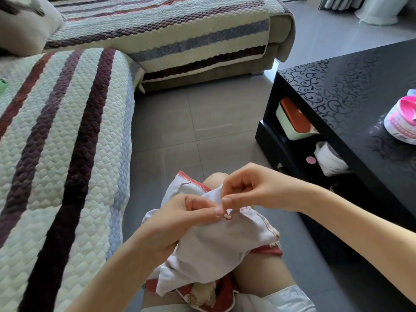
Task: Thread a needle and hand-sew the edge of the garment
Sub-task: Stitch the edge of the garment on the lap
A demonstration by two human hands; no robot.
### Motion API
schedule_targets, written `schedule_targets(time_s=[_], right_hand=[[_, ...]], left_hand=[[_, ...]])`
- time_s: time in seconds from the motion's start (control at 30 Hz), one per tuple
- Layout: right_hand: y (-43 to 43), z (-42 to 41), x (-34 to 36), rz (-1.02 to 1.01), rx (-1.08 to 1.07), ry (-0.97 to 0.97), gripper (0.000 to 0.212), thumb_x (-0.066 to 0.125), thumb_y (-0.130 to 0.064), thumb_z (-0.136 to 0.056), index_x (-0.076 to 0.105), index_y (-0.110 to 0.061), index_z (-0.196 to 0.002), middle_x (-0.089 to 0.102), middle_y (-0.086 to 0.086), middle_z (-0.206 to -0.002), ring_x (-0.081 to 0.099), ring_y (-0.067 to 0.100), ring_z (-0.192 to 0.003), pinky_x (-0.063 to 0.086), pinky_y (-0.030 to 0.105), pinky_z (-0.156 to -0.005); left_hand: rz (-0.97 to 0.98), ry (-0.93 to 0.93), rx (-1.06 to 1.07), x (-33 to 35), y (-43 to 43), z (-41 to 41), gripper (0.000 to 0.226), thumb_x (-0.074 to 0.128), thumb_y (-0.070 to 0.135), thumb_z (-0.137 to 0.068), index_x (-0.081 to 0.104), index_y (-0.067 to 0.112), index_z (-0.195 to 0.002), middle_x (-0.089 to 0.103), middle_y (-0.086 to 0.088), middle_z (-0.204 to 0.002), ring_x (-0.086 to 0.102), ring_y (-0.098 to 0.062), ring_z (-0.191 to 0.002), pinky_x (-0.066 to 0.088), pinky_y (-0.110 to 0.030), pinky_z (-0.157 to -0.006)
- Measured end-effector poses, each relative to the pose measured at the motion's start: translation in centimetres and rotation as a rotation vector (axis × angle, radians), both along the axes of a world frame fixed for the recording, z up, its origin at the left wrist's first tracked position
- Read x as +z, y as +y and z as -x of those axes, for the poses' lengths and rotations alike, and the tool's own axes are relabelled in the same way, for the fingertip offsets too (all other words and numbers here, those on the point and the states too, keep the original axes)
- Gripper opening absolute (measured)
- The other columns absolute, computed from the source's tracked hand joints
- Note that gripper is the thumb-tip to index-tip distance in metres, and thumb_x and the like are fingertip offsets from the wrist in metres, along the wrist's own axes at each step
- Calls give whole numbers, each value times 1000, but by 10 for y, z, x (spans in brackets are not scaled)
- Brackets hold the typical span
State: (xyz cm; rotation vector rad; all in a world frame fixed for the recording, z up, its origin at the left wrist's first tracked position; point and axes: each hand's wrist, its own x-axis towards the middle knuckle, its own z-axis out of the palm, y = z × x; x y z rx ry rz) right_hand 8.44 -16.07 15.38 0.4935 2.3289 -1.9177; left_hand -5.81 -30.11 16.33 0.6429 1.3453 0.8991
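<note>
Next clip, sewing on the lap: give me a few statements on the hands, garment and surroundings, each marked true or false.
1. The left hand and right hand both pinch the garment. True.
2. The garment lies on the table. False: it lies on the person's lap, apart from the table.
3. A pink shoe sits on the table. True.
4. The sofa cover is plain. False: it is striped.
</note>
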Motion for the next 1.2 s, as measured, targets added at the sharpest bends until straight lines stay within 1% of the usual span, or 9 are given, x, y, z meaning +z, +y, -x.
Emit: schedule_targets(time_s=[0.23, 0.37, 0.5, 0.63, 0.73, 0.87, 0.97, 1.03, 1.2], right_hand=[[6, 8, -17, -330, -187, 44, 34, 64, -7, -89, 54, -28, -65, 53, -18, -52, 43, -1, -51, 32, 12, -54], [10, 9, -26, -593, -294, 91, 15, 62, -28, -83, 56, -25, -70, 51, -16, -55, 46, 2, -55, 34, 21, -58], [9, 3, -12, -453, -366, 190, 13, 58, -30, -81, 58, -21, -72, 51, -14, -58, 43, 3, -56, 37, 21, -57], [0, -11, -3, -203, -189, 148, 12, 68, -24, -87, 69, -15, -95, 31, -10, -53, 29, 5, -51, 25, 16, -50], [-15, -15, -8, -224, -89, 89, 10, 71, -28, -85, 71, -17, -83, 28, -10, -53, 29, 5, -50, 22, 16, -50], [-25, -23, -16, -308, -255, 94, 26, 73, -19, -83, 60, -15, -61, 36, -11, -46, 33, 5, -46, 26, 13, -49], [-40, -31, -23, -606, -282, 137, 21, 61, -30, -82, 50, -25, -64, 38, -15, -45, 37, 3, -45, 29, 13, -49], [-52, -31, -27, -833, -330, 147, 21, 52, -35, -82, 50, -23, -65, 20, -17, -43, 30, 8, -44, 24, 16, -46], [-60, -30, -31, -750, -496, 215, 26, 53, -41, -83, 61, -19, -72, 17, -20, -46, 29, 3, -43, 24, 12, -48]], left_hand=[[22, -20, 36, -4, 0, 2, 18, 70, 32, -71, 77, 15, -72, 70, -3, -72, 64, -8, -68, 47, -20, -63], [43, -83, 35, -5, -1, 4, 19, 67, 29, -74, 76, 13, -70, 71, -6, -73, 66, -11, -67, 50, -20, -61], [35, -33, 67, -9, -3, 5, 19, 69, 29, -72, 78, 13, -78, 72, -7, -82, 67, -13, -77, 51, -23, -70], [-23, -21, 112, -8, -6, 3, 15, 71, 23, -69, 78, 13, -77, 72, -5, -77, 66, -9, -74, 50, -18, -65], [-120, 167, 111, -7, -9, 1, 14, 71, 27, -69, 77, 18, -76, 73, -4, -78, 66, -9, -76, 48, -21, -68], [-345, 762, 78, -14, -16, 3, 14, 69, 41, -68, 75, 29, -70, 69, 14, -69, 65, -4, -70, 47, -16, -63], [-345, 854, 89, -21, -19, 1, 6, 67, 31, -72, 72, 30, -68, 67, 19, -67, 64, -3, -70, 44, -14, -62], [-323, 911, 115, -24, -17, -3, 7, 68, 28, -75, 71, 28, -69, 67, 20, -69, 63, -2, -71, 44, -14, -62], [-115, 463, 115, -19, -7, -6, 3, 74, 19, -72, 74, 16, -72, 70, 6, -70, 64, -2, -70, 46, -15, -67]])
